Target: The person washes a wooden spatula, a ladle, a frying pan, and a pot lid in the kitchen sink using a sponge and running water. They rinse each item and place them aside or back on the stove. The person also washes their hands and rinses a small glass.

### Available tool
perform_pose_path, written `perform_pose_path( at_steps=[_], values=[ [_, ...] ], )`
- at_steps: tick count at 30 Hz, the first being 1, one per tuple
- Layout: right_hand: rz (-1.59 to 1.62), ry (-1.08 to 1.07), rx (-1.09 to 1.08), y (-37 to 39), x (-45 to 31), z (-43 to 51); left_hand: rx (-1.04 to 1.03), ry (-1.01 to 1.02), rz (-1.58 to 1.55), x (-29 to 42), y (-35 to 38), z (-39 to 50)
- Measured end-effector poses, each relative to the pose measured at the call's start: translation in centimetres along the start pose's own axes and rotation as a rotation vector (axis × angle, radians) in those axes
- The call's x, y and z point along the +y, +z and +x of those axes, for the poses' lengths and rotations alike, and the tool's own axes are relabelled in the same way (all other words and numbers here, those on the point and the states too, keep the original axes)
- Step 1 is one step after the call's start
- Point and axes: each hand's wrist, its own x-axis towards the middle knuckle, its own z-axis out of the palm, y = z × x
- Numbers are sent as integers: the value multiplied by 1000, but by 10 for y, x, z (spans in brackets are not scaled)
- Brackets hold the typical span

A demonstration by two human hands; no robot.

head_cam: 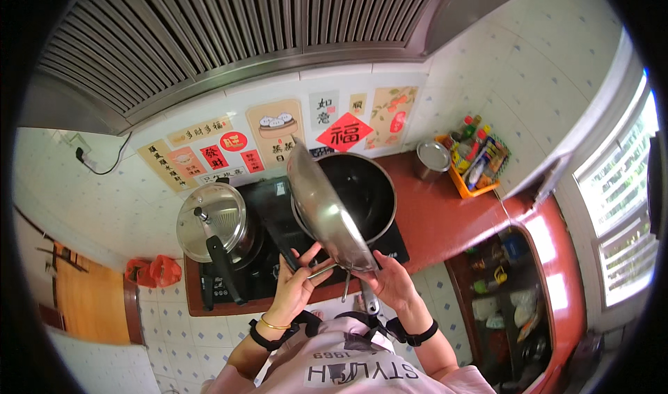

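A domed stainless-steel lid (pixel 329 206) is tilted steeply over the near left side of a dark wok (pixel 368 190) on the black hob (pixel 266 190). My right hand (pixel 394 284) grips the lid's lower edge. In my left hand (pixel 300 282) is a slim black handle (pixel 282 242) with a thin metal rod. I cannot tell whether this handle belongs to the lid. The wok's metal handle (pixel 370 302) points towards me, below my right hand. Part of the wok is hidden by the lid.
A lidded pressure cooker (pixel 214 221) stands on the hob's left, its black handle towards me. Right of the wok are a metal canister (pixel 433 159) and an orange basket (pixel 464 185) of bottles and packets. The range hood (pixel 235 81) hangs above; red bags (pixel 154 271) are at left.
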Motion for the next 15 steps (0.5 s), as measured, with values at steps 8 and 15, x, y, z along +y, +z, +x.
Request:
perform_pose_path(
  at_steps=[8, 15],
  values=[
    [-241, 4, -172, -10, -96, 22, 140, 252, 311, -12, 64, 70],
    [-1196, -536, 142, -67, -147, 83, 357, 185, 685, -5, 73, 108]
  ],
)
